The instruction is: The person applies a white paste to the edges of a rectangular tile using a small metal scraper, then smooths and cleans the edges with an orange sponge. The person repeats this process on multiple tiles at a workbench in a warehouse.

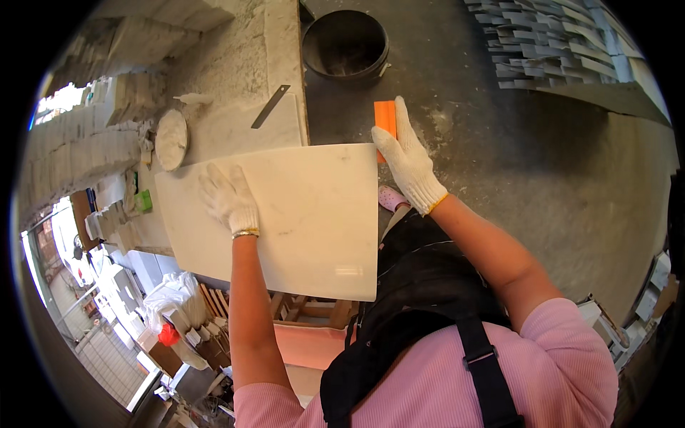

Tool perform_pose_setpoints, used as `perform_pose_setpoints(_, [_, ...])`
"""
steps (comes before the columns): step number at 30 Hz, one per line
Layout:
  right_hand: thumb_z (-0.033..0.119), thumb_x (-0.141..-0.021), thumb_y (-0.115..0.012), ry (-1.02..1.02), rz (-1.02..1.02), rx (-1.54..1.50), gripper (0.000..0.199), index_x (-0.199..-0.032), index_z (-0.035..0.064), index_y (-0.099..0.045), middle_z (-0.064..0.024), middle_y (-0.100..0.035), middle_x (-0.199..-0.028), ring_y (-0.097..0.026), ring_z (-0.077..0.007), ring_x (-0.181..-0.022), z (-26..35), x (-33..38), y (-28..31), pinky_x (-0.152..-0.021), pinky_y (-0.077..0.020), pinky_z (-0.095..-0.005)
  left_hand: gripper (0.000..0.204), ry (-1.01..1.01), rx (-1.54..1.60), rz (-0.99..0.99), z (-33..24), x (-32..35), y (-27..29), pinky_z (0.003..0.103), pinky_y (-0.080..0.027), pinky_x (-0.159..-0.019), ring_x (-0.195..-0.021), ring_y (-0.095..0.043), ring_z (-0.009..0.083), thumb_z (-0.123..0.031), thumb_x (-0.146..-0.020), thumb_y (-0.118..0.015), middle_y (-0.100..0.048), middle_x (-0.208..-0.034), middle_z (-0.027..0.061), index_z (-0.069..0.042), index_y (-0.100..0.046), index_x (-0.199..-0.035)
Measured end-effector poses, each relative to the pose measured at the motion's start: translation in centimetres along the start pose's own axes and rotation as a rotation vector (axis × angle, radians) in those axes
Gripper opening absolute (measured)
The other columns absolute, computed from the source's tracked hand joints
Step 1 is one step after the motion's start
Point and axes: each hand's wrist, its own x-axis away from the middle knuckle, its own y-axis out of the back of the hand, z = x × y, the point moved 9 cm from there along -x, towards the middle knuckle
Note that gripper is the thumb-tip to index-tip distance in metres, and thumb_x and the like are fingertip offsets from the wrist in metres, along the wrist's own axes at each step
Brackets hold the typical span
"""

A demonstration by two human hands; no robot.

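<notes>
A large white panel [314, 221] with curved edges and a few faint smudges lies on the workbench, its right end reaching past the bench edge. My left hand [230, 200], in a white knit glove, rests flat on the panel with its fingers spread. Beside the panel's right edge, my gloved right hand [407, 157] grips an orange block [385, 118] between thumb and fingers. The block stands upright along that edge, and its lower end is partly hidden by the hand. Whether it touches the panel I cannot tell.
Behind the panel, a dark metal strip [270, 107] and a round dusty dish [171, 140] lie on the dusty bench [235, 57]. A black bucket [346, 46] stands on the floor right of it. Stacked pale pieces [542, 43] fill the far right.
</notes>
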Motion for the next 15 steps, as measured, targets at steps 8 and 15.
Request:
perform_pose_setpoints(8, [0.048, -0.1, -0.053, -0.039, 0.044, 0.036, 0.089, -0.16, -0.0046, -0.011, -0.0254, -0.053, -0.133, -0.056, -0.035, -0.12, -1.4, 3.4, -0.3, -0.104, -0.0425, -0.0381, 0.068, -0.009, -0.003, 0.001, -0.5, 0.2, 0.2, 0.058, -0.033, -0.113, -0.142, -0.036, 0.042, -0.058, -0.102, -0.044, -0.038, -0.159, 0.0185, -0.015, -0.039, -0.155])
perform_pose_setpoints(15, [0.044, -0.1, -0.053, 0.067, 0.082, 0.174, 0.089, -0.16, -0.0056, -0.01, -0.0262, -0.053, -0.133, -0.054, -0.0369, -0.122, -1.0, 5.9, -0.8, -0.105, -0.0423, -0.04, 0.068, 0.002, -0.051, 0.013, 0.1, 0.1, -0.4, 0.058, -0.034, -0.112, -0.142, -0.036, 0.0418, -0.057, -0.102, -0.045, -0.037, -0.159, 0.0181, -0.016, -0.039, -0.155])
